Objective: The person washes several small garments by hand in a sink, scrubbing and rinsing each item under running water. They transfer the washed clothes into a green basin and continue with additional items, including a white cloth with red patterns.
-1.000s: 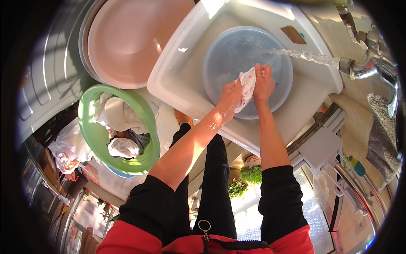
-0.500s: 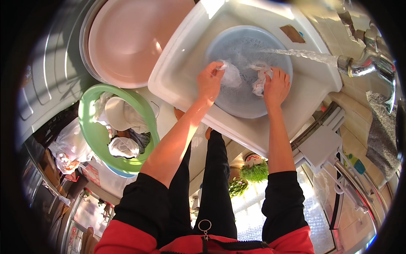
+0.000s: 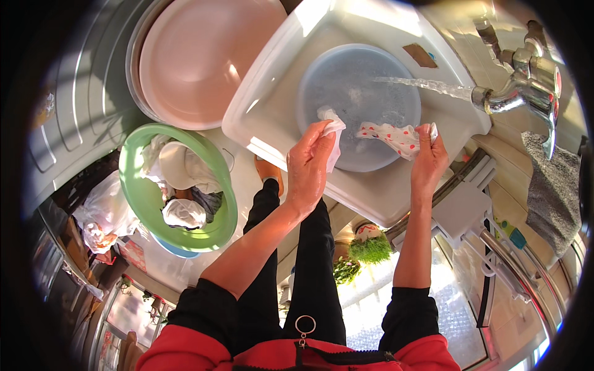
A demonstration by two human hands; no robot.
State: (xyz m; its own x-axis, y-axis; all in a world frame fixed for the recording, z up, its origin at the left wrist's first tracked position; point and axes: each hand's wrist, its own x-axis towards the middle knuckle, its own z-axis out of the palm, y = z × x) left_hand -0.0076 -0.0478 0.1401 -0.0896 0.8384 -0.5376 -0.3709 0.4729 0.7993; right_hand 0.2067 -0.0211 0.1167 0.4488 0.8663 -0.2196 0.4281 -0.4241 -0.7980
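Note:
My left hand (image 3: 309,162) is closed on a small, wet, pale pinkish-white cloth (image 3: 333,127), bunched above the near left rim of a basin. My right hand (image 3: 429,157) grips one end of a white cloth with red dots (image 3: 391,136), its other end stretching left over the basin. Whether these are socks or another small garment I cannot tell. Bluish-grey and round, the basin (image 3: 359,162) holds water and sits inside a white sink (image 3: 451,133). From the chrome tap (image 3: 526,96) at the right, water runs into it.
Left of the sink stands a green tub (image 3: 139,204) with crumpled laundry and a white scoop-like vessel. Large pink basins (image 3: 198,62) lie behind it. A grey cloth (image 3: 552,191) hangs below the tap. Small green plants (image 3: 370,247) stand under the sink's near edge.
Both hands have risen from the water toward me, each with its cloth. My right hand has moved right, and the dotted cloth is now stretched out. The foam in the basin has thinned.

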